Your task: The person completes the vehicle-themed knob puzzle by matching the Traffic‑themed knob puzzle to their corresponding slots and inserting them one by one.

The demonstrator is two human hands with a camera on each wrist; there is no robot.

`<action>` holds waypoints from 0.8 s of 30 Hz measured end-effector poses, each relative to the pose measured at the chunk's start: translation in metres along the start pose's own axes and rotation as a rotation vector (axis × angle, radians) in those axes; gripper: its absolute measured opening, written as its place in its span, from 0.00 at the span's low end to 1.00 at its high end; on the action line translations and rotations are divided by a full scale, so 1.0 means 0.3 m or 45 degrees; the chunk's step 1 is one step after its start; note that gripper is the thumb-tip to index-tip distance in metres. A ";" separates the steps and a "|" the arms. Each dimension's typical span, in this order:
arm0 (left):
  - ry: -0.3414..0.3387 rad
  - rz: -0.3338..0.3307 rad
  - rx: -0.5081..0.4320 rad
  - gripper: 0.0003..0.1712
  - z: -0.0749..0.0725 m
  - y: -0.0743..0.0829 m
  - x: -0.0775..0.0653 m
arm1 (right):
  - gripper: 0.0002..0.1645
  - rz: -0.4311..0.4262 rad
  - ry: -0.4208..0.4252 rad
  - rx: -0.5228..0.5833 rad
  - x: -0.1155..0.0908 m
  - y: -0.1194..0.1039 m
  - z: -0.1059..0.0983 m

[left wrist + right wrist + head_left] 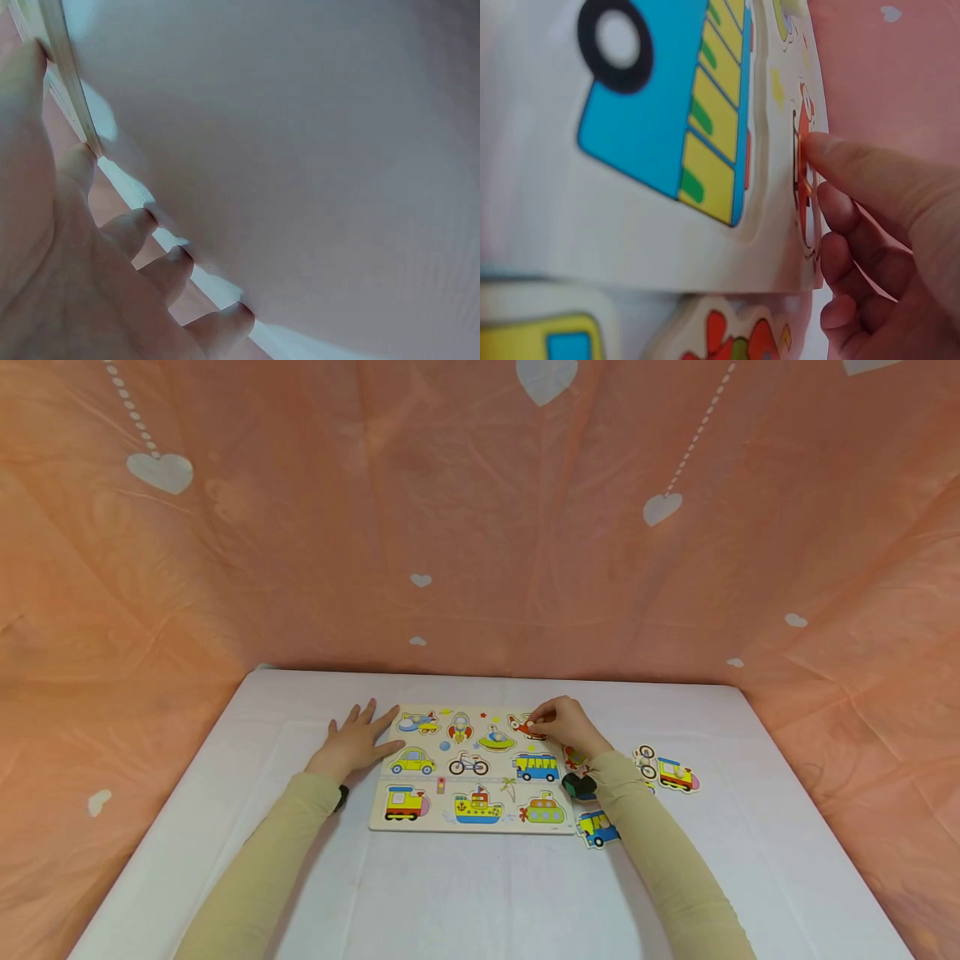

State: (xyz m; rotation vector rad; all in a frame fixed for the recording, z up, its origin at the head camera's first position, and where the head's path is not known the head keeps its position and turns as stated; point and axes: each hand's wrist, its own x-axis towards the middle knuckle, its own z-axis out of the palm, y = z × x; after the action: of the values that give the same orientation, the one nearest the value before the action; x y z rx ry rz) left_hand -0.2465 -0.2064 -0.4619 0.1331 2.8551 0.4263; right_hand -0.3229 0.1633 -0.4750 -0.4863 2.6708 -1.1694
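A wooden vehicle puzzle board [450, 783] lies flat on the table. My left hand [351, 745] rests at its upper left corner, fingers spread. In the left wrist view, the thumb [22, 75] and index finger [77, 161] touch the board's edge. At the upper right corner, my right hand [567, 724] pinches the red helicopter piece [521, 723] between thumb and index finger, the other fingers curled. The right wrist view shows this helicopter [805, 199] at its outlined place, partly covered by a fingertip. Beside it on the board is the blue and yellow bus picture [649, 97].
Right of the board lie loose pieces: a bus [597, 829], a train [677, 774], a bicycle [645, 762] and a red-and-green piece [575, 758]. My right forearm passes over some of them. A pink curtain [480, 568] with hearts stands behind the white table [435, 893].
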 end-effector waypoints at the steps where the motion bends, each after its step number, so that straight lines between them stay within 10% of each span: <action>1: 0.000 -0.001 0.000 0.46 0.000 0.000 0.000 | 0.06 0.003 -0.001 -0.001 0.000 0.000 0.000; 24: -0.003 -0.001 0.010 0.46 0.004 -0.004 0.005 | 0.13 -0.011 0.042 0.000 -0.065 -0.002 -0.079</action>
State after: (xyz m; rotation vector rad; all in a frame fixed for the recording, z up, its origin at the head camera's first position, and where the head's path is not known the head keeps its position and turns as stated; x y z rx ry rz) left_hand -0.2476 -0.2071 -0.4638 0.1342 2.8549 0.4146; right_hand -0.3116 0.1861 -0.4578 -0.4837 2.6995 -1.1899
